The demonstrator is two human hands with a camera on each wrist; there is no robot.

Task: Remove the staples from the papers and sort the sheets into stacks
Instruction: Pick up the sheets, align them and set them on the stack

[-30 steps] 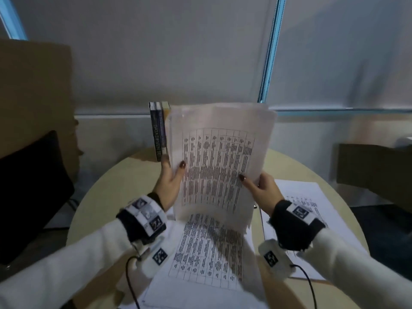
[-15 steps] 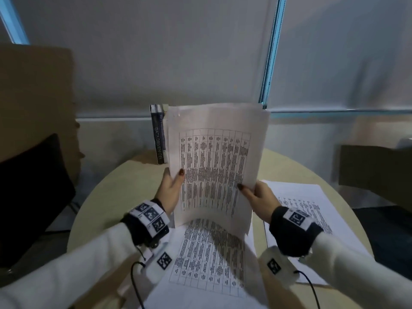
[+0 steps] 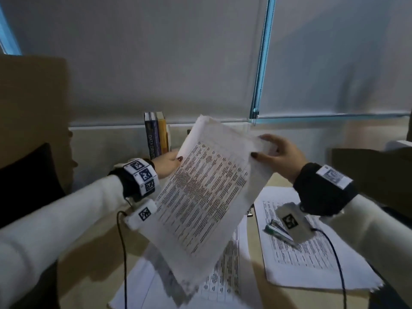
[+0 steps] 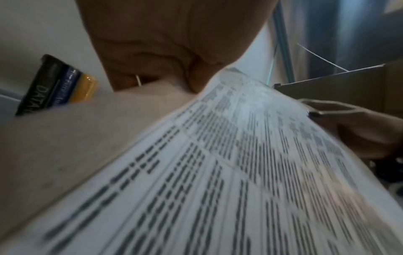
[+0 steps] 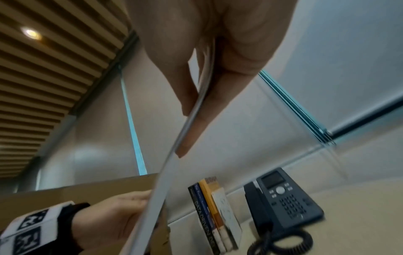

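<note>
Both hands, left hand [image 3: 166, 163] and right hand [image 3: 278, 156], pinch paper sheaf [image 3: 207, 197]; long axis tilted, top upper-right.

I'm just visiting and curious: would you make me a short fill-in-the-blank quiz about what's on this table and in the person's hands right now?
1. The held sheets are gripped by ____ hands: the left hand and the right hand.
2. The books stand ____ at the far edge of the table.
3. The green-tipped tool lies on the ____ paper stack.
4. The desk phone shows only in the ____ wrist view.

Missing words: both; upright; right; right
</note>
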